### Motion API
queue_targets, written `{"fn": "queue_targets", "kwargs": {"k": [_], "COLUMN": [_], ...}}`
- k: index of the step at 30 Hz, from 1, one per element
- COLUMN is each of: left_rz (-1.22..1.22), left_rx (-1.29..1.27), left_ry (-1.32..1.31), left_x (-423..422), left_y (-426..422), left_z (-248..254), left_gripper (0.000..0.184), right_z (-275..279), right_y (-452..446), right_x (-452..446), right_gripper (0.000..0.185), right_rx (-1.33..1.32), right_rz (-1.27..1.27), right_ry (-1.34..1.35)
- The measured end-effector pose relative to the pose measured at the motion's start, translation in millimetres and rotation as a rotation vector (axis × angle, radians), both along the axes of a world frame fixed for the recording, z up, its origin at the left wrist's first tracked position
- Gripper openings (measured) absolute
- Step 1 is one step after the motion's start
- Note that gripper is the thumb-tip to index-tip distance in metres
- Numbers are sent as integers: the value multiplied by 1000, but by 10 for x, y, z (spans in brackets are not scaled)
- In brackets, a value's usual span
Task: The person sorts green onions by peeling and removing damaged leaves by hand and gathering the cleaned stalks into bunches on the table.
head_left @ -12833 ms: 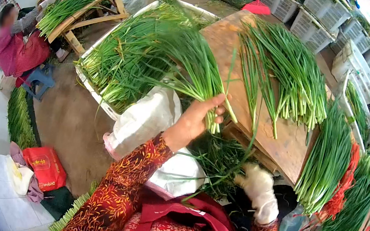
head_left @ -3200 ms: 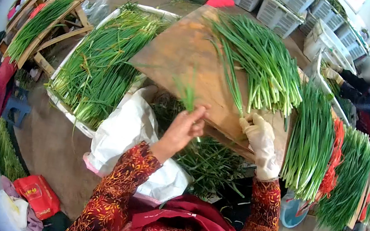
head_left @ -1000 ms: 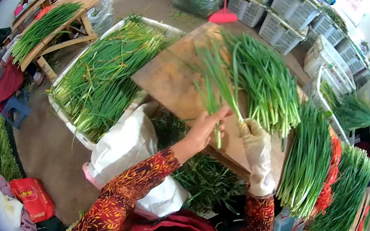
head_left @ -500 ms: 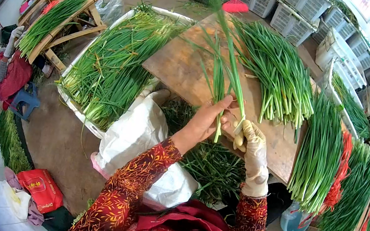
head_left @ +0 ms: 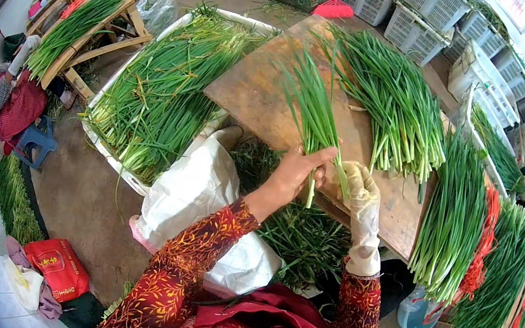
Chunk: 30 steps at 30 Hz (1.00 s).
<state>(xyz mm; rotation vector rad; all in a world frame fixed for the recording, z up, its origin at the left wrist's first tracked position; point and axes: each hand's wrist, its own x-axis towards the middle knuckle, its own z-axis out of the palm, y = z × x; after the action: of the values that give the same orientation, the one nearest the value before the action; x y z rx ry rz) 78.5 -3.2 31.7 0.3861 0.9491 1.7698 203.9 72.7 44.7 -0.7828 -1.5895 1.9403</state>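
A small bunch of garlic chives (head_left: 313, 107) is gripped near its pale stem ends by my bare left hand (head_left: 292, 174), its leaves fanning up over a wooden board (head_left: 248, 83). My right hand (head_left: 363, 188), in a thin cream glove, has its fingers closed at the lower stems on the right side of that bunch. Further right on the board lies a larger pile of garlic chives (head_left: 396, 103), stems toward me. Left of the board, a white crate (head_left: 109, 157) is heaped with loose chives (head_left: 171, 88).
A white sack (head_left: 193, 187) hangs below the board, beside dark leafy scraps (head_left: 302, 239). More chives (head_left: 451, 228) with red ties (head_left: 485, 240) lie at right. Another person (head_left: 8, 103) sits at far left by a wooden stand. Crates (head_left: 417, 34) stand behind a red broom (head_left: 334, 9).
The long chives that stood blurred above the board are lower now, gathered with the others in my left hand. My right hand's fingers have shifted slightly along the stems.
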Motion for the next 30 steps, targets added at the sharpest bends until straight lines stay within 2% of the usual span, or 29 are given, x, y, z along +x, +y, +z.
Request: {"fn": "queue_targets", "kwargs": {"k": [2, 6, 10, 12, 16, 18, 20, 21, 22, 24, 26, 27, 28, 30], "left_rz": [-1, -13, 18, 42, 32, 8, 24, 40, 43, 92, 89, 95, 96, 136], "left_rx": [-14, 35, 20, -1, 28, -4, 31, 67, 66, 51, 85, 73, 64, 32], "left_ry": [18, 16, -52, 19, 34, 3, -31, -62, -61, -24, -11, -1, 8, 51], "left_x": [33, 29, -9, -20, -25, -41, -95, -130, -162, -215, -225, -209, -176, -73], "left_y": [-2, -4, -33, -57, -35, -34, -43, -51, -57, -66, -88, -94, -87, -53], "left_z": [4, 0, 70, 98, 44, 79, 63, 59, 67, 81, 61, 65, 70, 87], "left_gripper": [31, 32, 33, 33, 34, 34, 34, 34, 34, 34, 28, 29, 31, 28], "right_z": [36, 58, 30, 68, 33, 16, 92, 88, 39, -117, -261, -146, -44, 321], "right_y": [-11, 20, 12, -16, -78, -46, -13, -26, -96, -250, -292, -233, -154, -57], "right_x": [-76, -84, -27, 12, 0, 26, 87, 149, 197, 302, 405, 366, 354, 278], "right_gripper": [21, 19, 20, 21, 22, 21, 22, 20, 20, 19, 20, 23, 23, 22], "right_rx": [98, 90, 33, 23, 179, 150, 22, 33, 33, 500, 1196, 1001, 563, 494], "right_rz": [-31, -21, -52, -9, 13, -8, 97, 210, 212, 667, 590, 438, 291, 154], "right_ry": [-39, -84, -49, 3, -90, -62, -121, -123, -121, -325, -440, -505, -420, -438]}}
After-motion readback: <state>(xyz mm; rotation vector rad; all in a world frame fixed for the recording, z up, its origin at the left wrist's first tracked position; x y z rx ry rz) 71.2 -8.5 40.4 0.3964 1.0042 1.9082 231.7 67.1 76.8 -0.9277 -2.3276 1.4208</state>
